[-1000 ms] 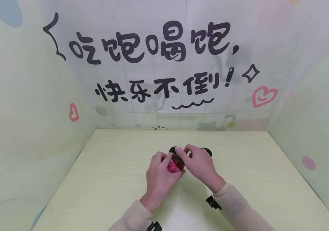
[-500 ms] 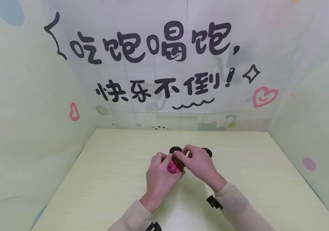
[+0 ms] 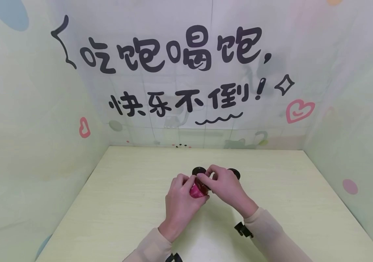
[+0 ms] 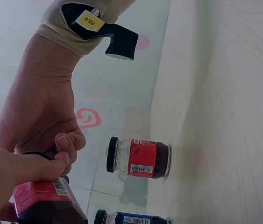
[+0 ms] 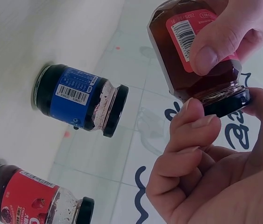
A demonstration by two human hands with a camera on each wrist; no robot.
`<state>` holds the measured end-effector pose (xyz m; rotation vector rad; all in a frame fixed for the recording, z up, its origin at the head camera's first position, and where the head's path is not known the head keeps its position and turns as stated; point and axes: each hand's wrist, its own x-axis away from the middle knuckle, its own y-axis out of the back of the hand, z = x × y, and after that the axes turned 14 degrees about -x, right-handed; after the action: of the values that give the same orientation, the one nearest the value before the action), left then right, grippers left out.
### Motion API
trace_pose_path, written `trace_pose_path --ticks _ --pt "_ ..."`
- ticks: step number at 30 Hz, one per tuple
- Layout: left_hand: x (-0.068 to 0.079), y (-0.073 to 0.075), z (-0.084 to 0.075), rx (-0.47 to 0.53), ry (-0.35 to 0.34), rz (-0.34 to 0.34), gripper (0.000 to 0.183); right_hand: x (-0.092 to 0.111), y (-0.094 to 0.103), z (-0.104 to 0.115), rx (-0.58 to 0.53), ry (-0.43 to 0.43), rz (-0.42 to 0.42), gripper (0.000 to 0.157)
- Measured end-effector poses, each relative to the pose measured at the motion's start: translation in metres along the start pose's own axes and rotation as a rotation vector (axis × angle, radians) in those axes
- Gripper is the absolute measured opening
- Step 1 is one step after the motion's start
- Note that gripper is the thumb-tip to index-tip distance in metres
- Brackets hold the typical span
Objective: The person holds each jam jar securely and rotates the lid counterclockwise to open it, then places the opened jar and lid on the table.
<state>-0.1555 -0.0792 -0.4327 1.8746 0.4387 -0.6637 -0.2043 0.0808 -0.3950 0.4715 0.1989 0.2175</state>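
Both hands meet over a small faceted glass jar (image 3: 198,190) with a red-pink label and dark amber-brown contents. My left hand (image 3: 181,200) grips the jar by its body, the thumb lying across the label in the right wrist view. My right hand (image 3: 227,187) pinches the black lid (image 5: 229,103) at the jar's mouth between thumb and curled fingers. In the right wrist view the jar is tilted in the air, away from the table. Whether the lid is loose on the thread, I cannot tell.
Two jars with black lids stand upright on the pale table (image 3: 124,196) behind the hands: a blue-labelled jar (image 5: 75,98) and a red-labelled jar (image 4: 143,158). Printed cloth walls (image 3: 347,145) enclose the table at the back and both sides.
My right thumb has shifted slightly down and left around the lid, showing more of the blue-labelled jar's lid behind. My left hand keeps its grip on the jar, nearly still.
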Motion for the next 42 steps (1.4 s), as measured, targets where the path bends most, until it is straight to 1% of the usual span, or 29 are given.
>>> trace_pose_path --ticks 9,14,17,22,24,27,31,35,39,42 --pt "0.0015 -0.0006 0.0012 0.003 0.002 0.009 0.054 0.0005 -0.0010 -0.0013 0.017 0.022 0.014 0.035" --pt "0.0017 -0.0004 0.0011 0.009 0.003 0.007 0.053 0.0010 -0.0002 -0.0010 0.018 0.030 0.022 0.036" --pt "0.0015 0.0001 0.0010 0.012 0.002 0.008 0.054 0.0017 0.0009 -0.0003 0.020 0.040 0.029 0.039" --pt "0.0015 0.0001 0.0010 0.014 -0.003 0.000 0.054 0.0030 0.0020 -0.0012 0.051 0.052 0.033 0.052" --pt "0.0013 -0.0001 0.0009 0.014 -0.008 -0.010 0.053 0.0030 0.0019 -0.0015 0.063 0.043 0.027 0.057" --pt "0.0010 -0.0002 0.0006 0.013 -0.017 -0.023 0.053 0.0027 0.0016 -0.0008 0.052 0.016 0.015 0.062" --pt "0.0012 0.0004 -0.0003 -0.004 -0.021 -0.015 0.053 0.0028 0.0021 0.0006 0.019 -0.024 -0.009 0.065" --pt "0.0024 0.0001 -0.0013 -0.018 -0.026 -0.007 0.054 0.0030 0.0012 0.0011 0.024 -0.044 -0.018 0.063" --pt "0.0033 -0.0003 -0.0020 -0.020 -0.035 -0.015 0.057 0.0036 0.0001 0.0010 0.036 -0.050 -0.021 0.057" --pt "0.0034 -0.0004 -0.0023 -0.024 -0.038 -0.021 0.059 0.0040 0.0003 0.0013 0.042 -0.054 -0.020 0.056"
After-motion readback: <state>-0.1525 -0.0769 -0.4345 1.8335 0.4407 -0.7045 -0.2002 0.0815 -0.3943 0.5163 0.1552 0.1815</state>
